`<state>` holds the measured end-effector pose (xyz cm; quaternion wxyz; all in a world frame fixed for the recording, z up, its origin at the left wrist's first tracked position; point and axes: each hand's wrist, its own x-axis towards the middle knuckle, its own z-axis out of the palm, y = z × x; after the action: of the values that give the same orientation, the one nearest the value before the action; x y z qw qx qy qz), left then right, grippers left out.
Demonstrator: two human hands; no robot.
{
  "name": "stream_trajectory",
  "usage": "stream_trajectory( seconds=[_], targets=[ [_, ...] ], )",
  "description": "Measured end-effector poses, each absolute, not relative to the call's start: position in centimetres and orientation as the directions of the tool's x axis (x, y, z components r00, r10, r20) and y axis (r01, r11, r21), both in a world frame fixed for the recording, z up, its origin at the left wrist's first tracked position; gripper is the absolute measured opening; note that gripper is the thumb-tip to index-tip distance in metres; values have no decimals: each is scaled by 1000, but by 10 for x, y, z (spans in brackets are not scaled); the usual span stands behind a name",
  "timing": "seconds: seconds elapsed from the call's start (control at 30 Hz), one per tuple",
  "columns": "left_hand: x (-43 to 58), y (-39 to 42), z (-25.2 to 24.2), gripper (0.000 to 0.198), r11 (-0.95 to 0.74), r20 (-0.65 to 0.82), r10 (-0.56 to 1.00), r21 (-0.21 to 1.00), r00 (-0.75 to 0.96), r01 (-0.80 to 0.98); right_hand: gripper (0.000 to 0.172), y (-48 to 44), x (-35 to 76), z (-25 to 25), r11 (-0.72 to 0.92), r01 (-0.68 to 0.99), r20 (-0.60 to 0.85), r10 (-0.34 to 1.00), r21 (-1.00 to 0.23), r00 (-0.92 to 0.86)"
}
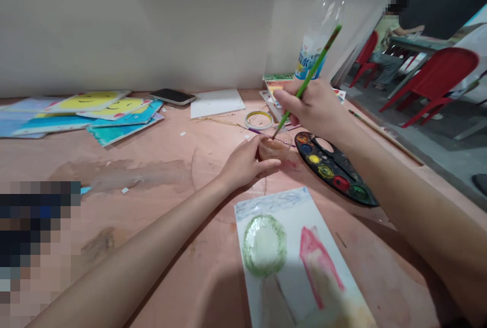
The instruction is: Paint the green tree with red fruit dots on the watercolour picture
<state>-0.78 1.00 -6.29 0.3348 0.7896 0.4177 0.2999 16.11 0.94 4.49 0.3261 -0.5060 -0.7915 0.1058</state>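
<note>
A green-handled paintbrush [311, 74] is pinched in my right hand [314, 107], its tip down in a small clear cup [274, 149] of brownish water. Around the cup's left side curl the fingers of my left hand [247, 163], thumb toward the front. Below the hands lies a painting [300, 262] on a white panel, with a green-ringed tree shape, a pink house outline and grey-blue strokes along the top. A black paint palette [331, 168] with several colour wells rests to the right, partly under my right forearm.
A roll of tape [259, 120], a white sheet [217, 103] and a phone [173, 96] lie behind the cup. Painted panels [95, 112] are stacked left. A plastic bottle [319, 38] stands near the wall; a long stick [386, 137] lies along the right edge. A person sits beyond red chairs [437, 79].
</note>
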Motion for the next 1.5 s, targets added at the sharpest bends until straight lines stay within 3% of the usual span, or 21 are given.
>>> stream_trajectory(
  seconds=[0.17,0.33,0.47,0.57,0.7,0.87,1.0,1.1,1.23,1.33,1.5],
  targets=[
    [-6,9,-64,54,-414,187,869,780,457,469,46,10,175,57,408,829,466,860,-382,-208],
    [-7,11,-65,58,-404,175,869,791,463,459,45,9,186,58,451,790,558,812,-415,-171],
    [-9,12,-66,60,-390,156,872,794,463,466,45,11,187,54,477,752,542,818,-456,-191],
    [-8,13,-67,59,-391,161,866,807,474,442,47,12,185,56,450,798,506,835,-401,-216],
    [-7,14,-66,56,-396,162,871,790,464,469,48,6,189,66,441,824,641,757,-356,-128],
    [-7,15,-65,57,-369,137,879,802,456,470,46,-19,215,57,546,661,630,764,-515,-140],
    [-7,19,-68,58,-397,151,876,764,457,509,31,-56,250,30,587,613,601,769,-528,-219],
    [-8,23,-70,61,-395,145,881,749,450,532,17,-84,279,10,534,518,627,779,-668,6],
    [-8,20,-65,67,-386,133,898,697,420,605,25,-112,312,-18,389,490,570,764,-780,301],
    [-5,13,-54,69,-358,100,911,673,399,648,26,-123,332,-36,328,477,510,797,-815,323],
    [-1,8,-42,61,-325,60,924,642,377,695,30,-129,345,-50,385,431,529,797,-816,291]
  ],
)
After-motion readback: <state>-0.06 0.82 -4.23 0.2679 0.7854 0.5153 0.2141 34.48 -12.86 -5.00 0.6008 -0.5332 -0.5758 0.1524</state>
